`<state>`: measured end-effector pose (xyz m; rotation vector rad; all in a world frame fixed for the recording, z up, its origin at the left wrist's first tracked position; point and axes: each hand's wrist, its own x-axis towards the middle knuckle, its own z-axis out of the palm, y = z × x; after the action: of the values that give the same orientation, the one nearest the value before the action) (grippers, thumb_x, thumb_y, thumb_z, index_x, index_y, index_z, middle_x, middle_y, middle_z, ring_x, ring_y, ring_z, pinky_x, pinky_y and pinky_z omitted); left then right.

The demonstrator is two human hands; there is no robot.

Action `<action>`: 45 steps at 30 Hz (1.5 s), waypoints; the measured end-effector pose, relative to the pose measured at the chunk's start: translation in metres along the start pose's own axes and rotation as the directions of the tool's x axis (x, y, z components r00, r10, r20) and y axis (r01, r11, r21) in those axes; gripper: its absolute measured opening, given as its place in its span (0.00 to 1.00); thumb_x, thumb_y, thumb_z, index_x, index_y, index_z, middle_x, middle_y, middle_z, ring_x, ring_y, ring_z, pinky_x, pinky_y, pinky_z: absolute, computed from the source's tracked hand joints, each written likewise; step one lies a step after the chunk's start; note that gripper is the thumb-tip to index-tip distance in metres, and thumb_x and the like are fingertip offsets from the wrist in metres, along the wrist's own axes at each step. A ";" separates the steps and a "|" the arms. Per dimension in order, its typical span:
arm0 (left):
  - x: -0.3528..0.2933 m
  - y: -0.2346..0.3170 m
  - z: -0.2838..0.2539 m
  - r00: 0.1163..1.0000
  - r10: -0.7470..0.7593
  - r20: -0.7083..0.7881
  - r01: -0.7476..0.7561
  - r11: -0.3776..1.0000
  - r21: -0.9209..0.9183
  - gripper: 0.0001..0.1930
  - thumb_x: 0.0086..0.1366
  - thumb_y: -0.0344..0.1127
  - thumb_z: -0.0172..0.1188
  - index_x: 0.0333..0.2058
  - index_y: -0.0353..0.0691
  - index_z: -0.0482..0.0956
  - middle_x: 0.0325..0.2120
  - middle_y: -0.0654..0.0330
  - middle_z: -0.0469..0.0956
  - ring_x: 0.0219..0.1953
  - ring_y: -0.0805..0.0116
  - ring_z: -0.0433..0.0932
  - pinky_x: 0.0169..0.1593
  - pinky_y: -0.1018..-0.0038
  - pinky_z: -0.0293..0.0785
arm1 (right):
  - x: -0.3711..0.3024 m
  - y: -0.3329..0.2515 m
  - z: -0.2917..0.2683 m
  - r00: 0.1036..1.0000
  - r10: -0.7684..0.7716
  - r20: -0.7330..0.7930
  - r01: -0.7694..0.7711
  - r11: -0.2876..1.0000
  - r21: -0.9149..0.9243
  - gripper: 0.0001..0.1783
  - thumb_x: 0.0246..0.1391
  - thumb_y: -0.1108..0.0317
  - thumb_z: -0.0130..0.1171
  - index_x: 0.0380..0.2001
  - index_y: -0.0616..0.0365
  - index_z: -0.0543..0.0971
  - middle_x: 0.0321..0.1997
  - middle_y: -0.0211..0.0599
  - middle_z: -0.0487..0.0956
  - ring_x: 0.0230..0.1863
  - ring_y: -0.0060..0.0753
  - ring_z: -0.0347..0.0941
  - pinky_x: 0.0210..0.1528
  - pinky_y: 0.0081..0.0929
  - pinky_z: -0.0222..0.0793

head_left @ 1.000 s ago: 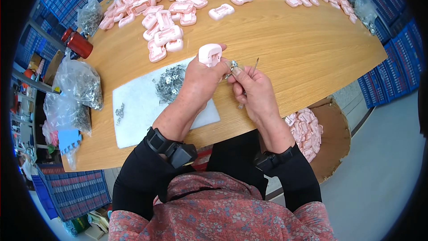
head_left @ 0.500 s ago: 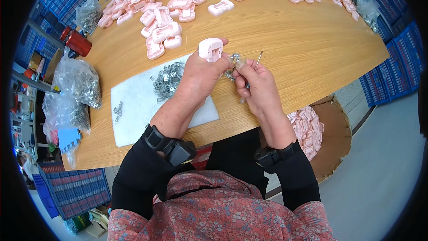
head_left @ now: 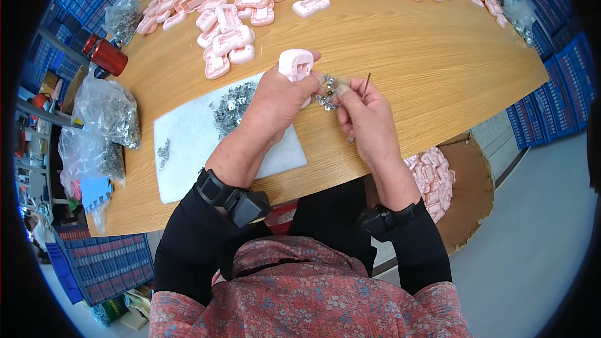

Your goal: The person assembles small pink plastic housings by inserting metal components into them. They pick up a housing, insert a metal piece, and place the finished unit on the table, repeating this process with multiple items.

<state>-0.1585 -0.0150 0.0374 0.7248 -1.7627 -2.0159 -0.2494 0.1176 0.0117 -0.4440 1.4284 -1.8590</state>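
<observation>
A wooden table [head_left: 413,56] is under the fingers. The left hand [head_left: 277,99] grips a pink case [head_left: 294,61]; the right hand [head_left: 370,111] pinches a thin rod [head_left: 367,81]. Metal bits [head_left: 327,96] sit between their fingertips, so best hold steady.

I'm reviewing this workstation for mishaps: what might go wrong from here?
The small metal parts bunched between the left hand and the right hand could slip and scatter over the wooden table.

The thin rod juts up from the right hand's grip, so it might prick a finger or scratch something.

The pink casing is held up in the left hand and could drop if that grip loosens.
</observation>
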 end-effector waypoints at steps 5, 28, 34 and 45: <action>0.004 -0.005 -0.006 0.994 0.079 0.078 -0.097 0.960 0.263 0.22 0.62 0.28 0.60 0.56 0.35 0.71 0.36 0.63 0.76 0.36 0.74 0.75 0.42 0.77 0.73 | 0.011 -0.003 -0.013 0.992 -0.123 0.038 0.129 0.956 -0.265 0.07 0.60 0.67 0.59 0.32 0.60 0.77 0.21 0.20 0.72 0.20 0.11 0.63 0.22 0.14 0.58; 0.003 0.001 -0.007 0.974 -0.123 0.188 0.124 0.992 0.008 0.24 0.62 0.29 0.64 0.56 0.33 0.69 0.34 0.61 0.77 0.33 0.75 0.78 0.37 0.80 0.79 | 0.017 -0.012 -0.020 0.991 -0.024 0.135 0.050 0.980 -0.193 0.06 0.61 0.67 0.57 0.36 0.58 0.76 0.22 0.22 0.74 0.19 0.10 0.64 0.19 0.11 0.56; 0.000 0.004 -0.010 0.949 -0.177 0.261 0.238 0.945 -0.226 0.24 0.61 0.27 0.63 0.56 0.36 0.70 0.35 0.59 0.79 0.35 0.74 0.80 0.39 0.79 0.80 | 0.015 -0.014 -0.022 0.981 -0.015 0.195 0.029 0.997 -0.069 0.05 0.64 0.66 0.56 0.37 0.56 0.75 0.27 0.24 0.78 0.21 0.09 0.67 0.21 0.10 0.57; 0.001 0.009 -0.013 0.919 -0.225 0.325 0.316 0.911 -0.265 0.27 0.60 0.25 0.64 0.58 0.35 0.67 0.36 0.57 0.79 0.36 0.71 0.81 0.41 0.77 0.82 | 0.013 -0.023 -0.029 0.964 -0.020 0.267 0.067 0.983 -0.169 0.07 0.65 0.66 0.56 0.40 0.57 0.75 0.28 0.25 0.79 0.23 0.09 0.67 0.22 0.09 0.58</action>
<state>-0.1518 -0.0274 0.0453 0.6273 -1.4879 -2.6329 -0.2854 0.1304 0.0217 -0.7872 1.4128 -1.6408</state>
